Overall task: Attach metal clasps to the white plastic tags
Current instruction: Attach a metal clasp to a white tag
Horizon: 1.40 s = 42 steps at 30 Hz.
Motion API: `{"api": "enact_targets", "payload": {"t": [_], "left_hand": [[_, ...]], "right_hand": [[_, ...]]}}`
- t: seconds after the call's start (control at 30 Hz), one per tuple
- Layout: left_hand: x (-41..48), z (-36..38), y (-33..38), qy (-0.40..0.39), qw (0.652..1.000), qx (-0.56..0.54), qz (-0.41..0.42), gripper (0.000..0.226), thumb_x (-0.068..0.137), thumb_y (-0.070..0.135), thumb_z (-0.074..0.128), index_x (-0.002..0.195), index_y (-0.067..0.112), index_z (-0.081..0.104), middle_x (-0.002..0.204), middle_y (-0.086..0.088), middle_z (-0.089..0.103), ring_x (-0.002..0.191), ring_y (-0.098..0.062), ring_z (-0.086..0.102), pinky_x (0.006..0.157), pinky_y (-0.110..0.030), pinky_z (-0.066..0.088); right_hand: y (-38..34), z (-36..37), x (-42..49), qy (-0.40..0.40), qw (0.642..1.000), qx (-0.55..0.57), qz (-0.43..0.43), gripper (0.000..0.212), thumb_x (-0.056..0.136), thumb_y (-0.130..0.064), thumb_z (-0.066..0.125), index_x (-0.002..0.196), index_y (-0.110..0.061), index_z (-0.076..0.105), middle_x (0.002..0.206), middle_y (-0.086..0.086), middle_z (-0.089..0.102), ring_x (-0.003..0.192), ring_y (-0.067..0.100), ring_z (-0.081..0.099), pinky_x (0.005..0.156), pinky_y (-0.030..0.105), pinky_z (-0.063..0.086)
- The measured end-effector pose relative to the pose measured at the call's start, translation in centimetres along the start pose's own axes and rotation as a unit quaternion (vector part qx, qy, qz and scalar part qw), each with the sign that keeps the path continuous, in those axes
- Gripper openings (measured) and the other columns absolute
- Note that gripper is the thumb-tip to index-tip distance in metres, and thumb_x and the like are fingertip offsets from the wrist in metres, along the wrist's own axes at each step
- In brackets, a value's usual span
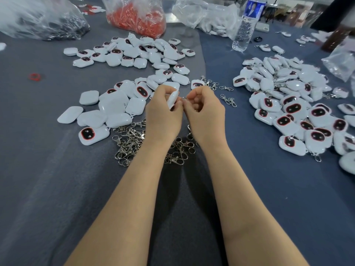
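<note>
My left hand [163,110] grips a white plastic tag [172,99] held on edge above the table. Right beside it, my right hand [203,108] pinches a small metal clasp ring [183,98] against the tag's corner. Most of the clasp is hidden by my fingers. A heap of loose metal clasps [130,143] lies under my wrists. Bare white tags [115,106] are spread to the left and behind. A pile of tags with clasps on them [288,104] lies to the right.
A water bottle [245,25] stands at the back right. A bag of red pieces [138,18] and other clear plastic bags [38,20] line the back. A few clasps [228,99] lie right of my hands. Grey cloth [48,179] covers the table.
</note>
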<state>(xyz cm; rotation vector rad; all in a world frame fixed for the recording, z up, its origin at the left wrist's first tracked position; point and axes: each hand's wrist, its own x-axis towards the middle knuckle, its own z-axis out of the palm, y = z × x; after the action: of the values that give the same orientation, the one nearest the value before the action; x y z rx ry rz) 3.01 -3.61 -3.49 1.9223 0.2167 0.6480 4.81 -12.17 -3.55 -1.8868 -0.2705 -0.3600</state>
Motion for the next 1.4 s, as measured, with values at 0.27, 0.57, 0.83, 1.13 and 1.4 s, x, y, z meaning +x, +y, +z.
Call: {"api": "enact_targets", "payload": {"t": [0.27,0.57,0.83,1.13,1.4], "left_hand": [[0.0,-0.1,-0.1,0.007,1.000,0.022,0.006,0.015,0.089,0.008,0.060,0.103,0.010,0.057,0.083,0.011,0.052,0.068,0.005,0.049,0.061,0.001,0.034],[0.1,-0.6,-0.2,-0.015,0.999,0.042,0.023,0.013,0.087,0.008,0.062,0.100,0.010,0.060,0.080,0.010,0.054,0.068,-0.003,0.048,0.061,-0.001,0.036],[0.2,-0.7,-0.2,-0.035,0.999,0.032,0.011,0.012,0.087,0.014,0.064,0.089,0.018,0.053,0.082,0.005,0.055,0.077,-0.013,0.050,0.066,-0.019,0.037],[0.1,-0.7,-0.2,-0.021,0.997,0.062,0.029,0.009,0.087,0.012,0.064,0.090,0.014,0.055,0.084,0.005,0.055,0.072,-0.011,0.047,0.058,-0.006,0.033],[0.7,-1.4,-0.3,-0.036,0.999,0.021,0.002,0.012,0.084,0.014,0.068,0.085,0.016,0.056,0.073,0.012,0.053,0.076,-0.015,0.054,0.068,-0.020,0.045]], "right_hand": [[0.0,-0.1,0.1,-0.014,1.000,-0.020,0.007,0.007,0.086,-0.010,0.065,0.082,-0.012,0.060,0.071,-0.004,0.056,0.062,0.004,0.045,0.060,0.009,0.040],[0.5,-0.4,0.5,-0.056,0.997,-0.055,0.022,0.015,0.086,-0.013,0.065,0.077,-0.018,0.054,0.059,-0.011,0.048,0.052,0.000,0.043,0.053,0.007,0.035],[0.8,-0.8,0.9,-0.059,0.996,0.018,0.071,0.021,0.083,-0.007,0.064,0.072,-0.021,0.055,0.065,-0.001,0.064,0.074,0.026,0.067,0.075,0.040,0.057],[0.7,-0.6,0.7,-0.068,0.994,-0.059,0.058,0.013,0.085,-0.014,0.063,0.079,-0.021,0.055,0.074,0.002,0.062,0.070,0.016,0.058,0.059,0.015,0.044],[0.4,-0.8,0.5,-0.082,0.996,-0.012,0.032,0.020,0.085,-0.012,0.063,0.072,-0.020,0.050,0.068,0.025,0.058,0.069,0.035,0.055,0.061,0.030,0.046]]}}
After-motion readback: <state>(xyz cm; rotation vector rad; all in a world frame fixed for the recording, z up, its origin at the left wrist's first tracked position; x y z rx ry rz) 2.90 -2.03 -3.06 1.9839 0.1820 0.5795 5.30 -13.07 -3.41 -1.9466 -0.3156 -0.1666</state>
